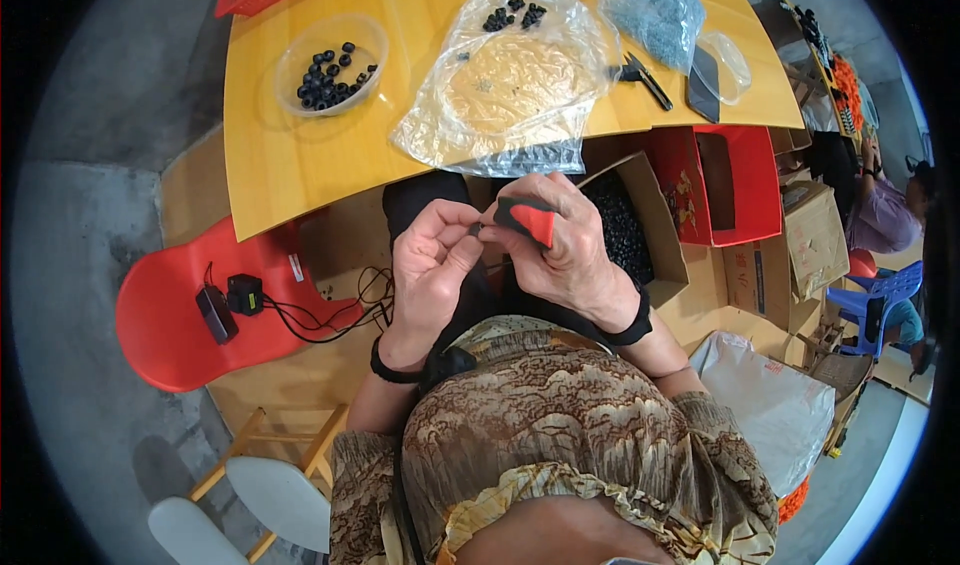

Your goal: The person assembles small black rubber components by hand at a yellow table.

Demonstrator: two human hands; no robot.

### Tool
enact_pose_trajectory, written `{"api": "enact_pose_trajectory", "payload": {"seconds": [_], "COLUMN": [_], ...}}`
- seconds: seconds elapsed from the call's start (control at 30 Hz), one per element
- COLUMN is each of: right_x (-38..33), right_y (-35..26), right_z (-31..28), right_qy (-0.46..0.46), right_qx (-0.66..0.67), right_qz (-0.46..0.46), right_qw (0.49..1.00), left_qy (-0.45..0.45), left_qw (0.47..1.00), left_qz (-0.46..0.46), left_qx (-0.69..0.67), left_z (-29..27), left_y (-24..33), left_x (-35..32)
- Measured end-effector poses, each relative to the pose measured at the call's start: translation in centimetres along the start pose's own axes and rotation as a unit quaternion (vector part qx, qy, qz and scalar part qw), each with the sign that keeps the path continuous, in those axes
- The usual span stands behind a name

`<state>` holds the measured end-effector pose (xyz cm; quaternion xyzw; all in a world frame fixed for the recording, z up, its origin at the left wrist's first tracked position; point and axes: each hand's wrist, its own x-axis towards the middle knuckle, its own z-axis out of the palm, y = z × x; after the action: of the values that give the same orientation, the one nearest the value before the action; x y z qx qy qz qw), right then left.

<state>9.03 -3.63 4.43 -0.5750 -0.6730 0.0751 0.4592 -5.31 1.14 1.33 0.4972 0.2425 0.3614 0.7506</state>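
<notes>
The right hand (565,240) is closed around a red-and-black tool (527,217), held just below the near edge of the yellow tabletop (290,155). The tool's long axis runs roughly left to right, its narrower black end pointing left toward the other hand. The left hand (432,265) is curled, thumb and forefinger pinching a small dark part (475,230) that meets the tool's tip; the two hands are almost touching.

Just to the right of the hands, under the table edge, an open cardboard box (655,225) holds a heap of small black pieces (620,230). Beside it stands a red box (735,180), its contents not visible.

On the tabletop, a clear round bowl (330,63) near the left edge holds black rings. A clear plastic bag (510,80) lies at the middle, reaching the near edge, with a few black pieces on its far part. Black pliers (640,75) lie to its right.
</notes>
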Motion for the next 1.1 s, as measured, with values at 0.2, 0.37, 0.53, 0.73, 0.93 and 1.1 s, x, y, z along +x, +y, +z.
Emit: {"api": "enact_pose_trajectory", "payload": {"seconds": [0.2, 0.37, 0.53, 0.73, 0.93, 1.1], "right_x": [0.9, 2.2, 6.5, 12.2, 14.1, 14.5], "right_y": [0.5, 1.6, 7.3, 16.0, 21.2, 21.5], "right_z": [0.4, 0.7, -1.3, -1.6, 1.5, 1.9], "right_qy": [-0.030, -0.059, -0.012, -0.037, -0.071, -0.083], "right_qx": [-0.041, -0.075, -0.047, -0.200, -0.307, -0.336], "right_qz": [-0.049, -0.054, 0.086, 0.104, 0.063, 0.070], "right_qw": [0.998, 0.994, 0.995, 0.974, 0.947, 0.935], "left_qy": [0.023, 0.022, 0.015, 0.014, 0.026, 0.042], "left_qw": [0.983, 0.973, 0.981, 0.985, 0.984, 0.983], "left_qz": [-0.023, -0.037, -0.016, 0.000, -0.034, -0.044], "left_qx": [-0.181, -0.225, -0.192, -0.172, -0.172, -0.175], "left_z": [-0.6, -1.7, -2.8, -3.1, -3.6, -3.6], "left_y": [-1.3, -1.9, -2.0, -2.5, -2.7, -3.0], "left_x": [0.9, 1.9, 3.0, 4.2, 4.2, 4.0]}}
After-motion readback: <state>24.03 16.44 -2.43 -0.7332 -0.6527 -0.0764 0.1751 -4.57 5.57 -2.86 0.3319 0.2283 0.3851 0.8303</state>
